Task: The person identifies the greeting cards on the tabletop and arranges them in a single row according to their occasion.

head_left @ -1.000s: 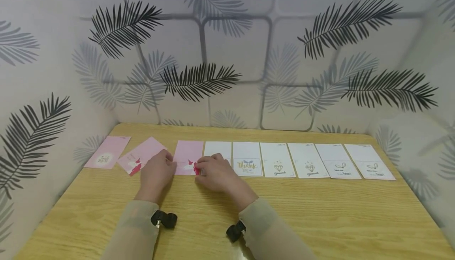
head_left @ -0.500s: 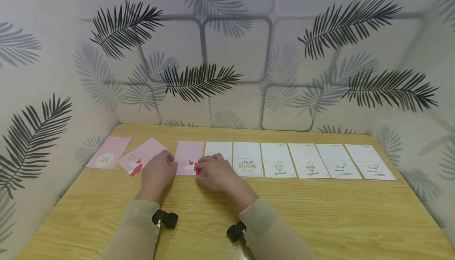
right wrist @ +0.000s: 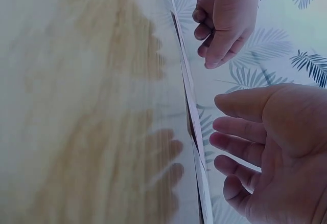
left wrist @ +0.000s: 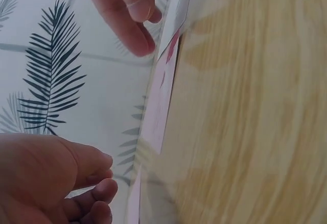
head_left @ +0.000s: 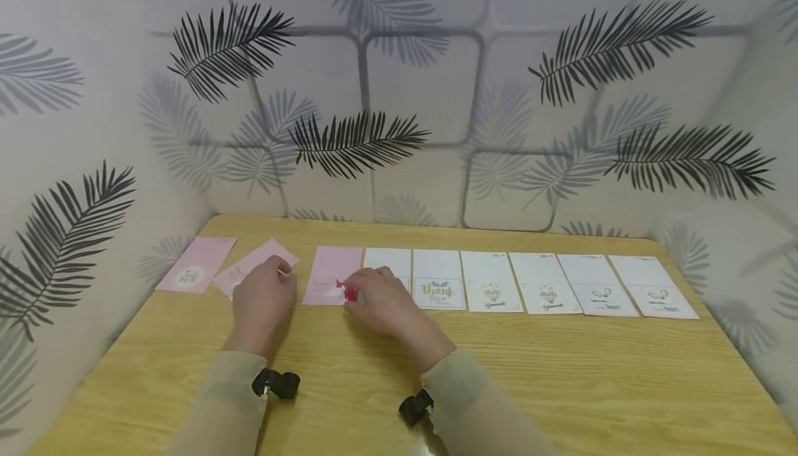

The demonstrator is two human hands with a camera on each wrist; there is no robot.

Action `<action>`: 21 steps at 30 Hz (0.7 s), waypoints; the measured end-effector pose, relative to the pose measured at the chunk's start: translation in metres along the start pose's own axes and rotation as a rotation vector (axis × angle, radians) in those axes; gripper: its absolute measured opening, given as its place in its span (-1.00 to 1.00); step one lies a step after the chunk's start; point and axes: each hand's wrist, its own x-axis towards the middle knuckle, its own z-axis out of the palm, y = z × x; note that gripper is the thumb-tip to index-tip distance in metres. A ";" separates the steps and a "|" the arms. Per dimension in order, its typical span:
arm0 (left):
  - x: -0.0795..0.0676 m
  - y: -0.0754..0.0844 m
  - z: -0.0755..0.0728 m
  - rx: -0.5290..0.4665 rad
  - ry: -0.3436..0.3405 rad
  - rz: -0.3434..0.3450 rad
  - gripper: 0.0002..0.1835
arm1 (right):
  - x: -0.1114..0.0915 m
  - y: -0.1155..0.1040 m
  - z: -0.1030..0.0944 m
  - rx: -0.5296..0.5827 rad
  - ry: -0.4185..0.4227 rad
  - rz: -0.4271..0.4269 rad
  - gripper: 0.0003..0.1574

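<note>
In the head view my left hand (head_left: 262, 300) hovers over the lower part of a slanted pink card (head_left: 268, 253), hiding much of it. Its fingers are loosely bent and hold nothing in the left wrist view. My right hand (head_left: 383, 303) is by the lower right corner of a straight pink card (head_left: 330, 269) with a red and white print. In the right wrist view its relaxed fingers stand apart from the cards. A white card (head_left: 386, 256) beside that pink one is partly hidden by my right hand.
A pink card (head_left: 198, 262) with a white round print lies at the far left. Rightward, the row holds a white "Thank You" card (head_left: 438, 269), two diamond-print cards and two heart-print cards (head_left: 598, 296). A patterned wall stands behind the wooden table (head_left: 561, 380).
My left hand has moved left, off the straight pink card's edge and over the slanted one. The right hand stays in nearly the same place. The head view has shifted slightly.
</note>
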 end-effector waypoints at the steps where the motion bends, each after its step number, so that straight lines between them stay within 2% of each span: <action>1: 0.000 -0.002 -0.003 0.013 0.010 0.005 -0.69 | 0.000 -0.002 0.000 0.002 -0.003 0.001 -0.55; 7: 0.003 -0.015 -0.018 0.050 0.049 0.000 -0.60 | 0.003 -0.012 0.004 -0.019 -0.019 -0.036 -0.50; 12: 0.005 -0.030 -0.030 0.103 0.059 -0.047 -0.53 | 0.008 -0.022 0.006 -0.061 -0.047 -0.074 -0.41; 17: 0.010 -0.048 -0.039 0.134 0.031 -0.074 -0.47 | 0.016 -0.033 0.011 -0.110 -0.061 -0.117 -0.30; 21: 0.012 -0.063 -0.045 0.132 -0.014 -0.062 -0.45 | 0.022 -0.044 0.016 -0.177 -0.071 -0.153 -0.24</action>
